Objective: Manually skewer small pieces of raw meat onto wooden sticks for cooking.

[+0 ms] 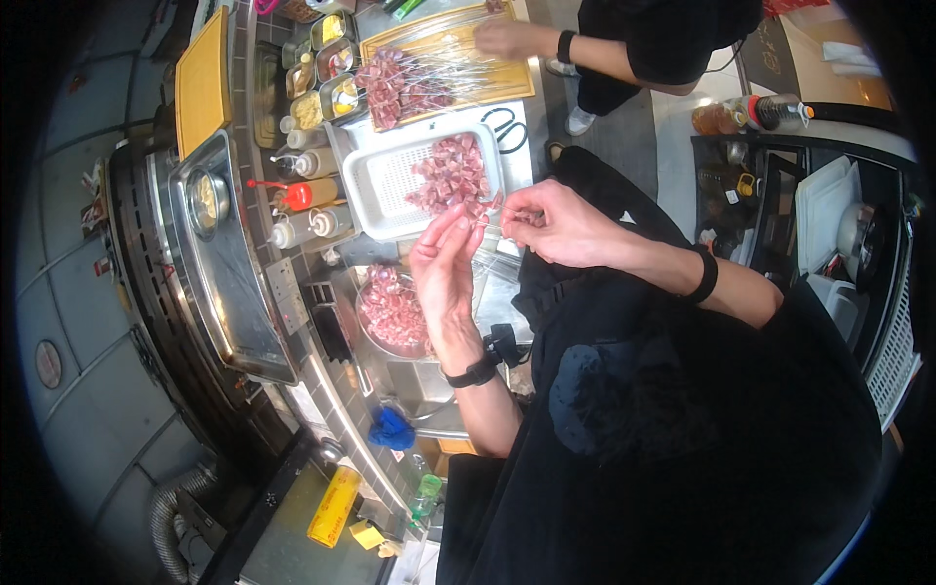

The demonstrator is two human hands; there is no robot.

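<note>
My right hand (552, 223) has its fingers closed around small pieces of raw meat (532, 217) and a thin skewer. The fingertips of my left hand (444, 267) pinch the skewer (484, 222) close to the right fingers. Just beyond both hands, a white perforated plastic basket (376, 191) holds a heap of cut raw meat (450, 175). Beside my left wrist stands a round metal bowl (376, 345) full of pinkish meat pieces (393, 307). Loose thin skewers (501, 265) lie on the metal counter below my hands, partly hidden.
Another person's hand (504, 39) is over a wooden board (515, 86) bearing many meat skewers (391, 88). Scissors (504, 130) lie by the basket. Squeeze bottles (316, 162) and metal containers (344, 96) line the wall side. A sink (420, 384) and blue cloth (393, 429) are near my left forearm.
</note>
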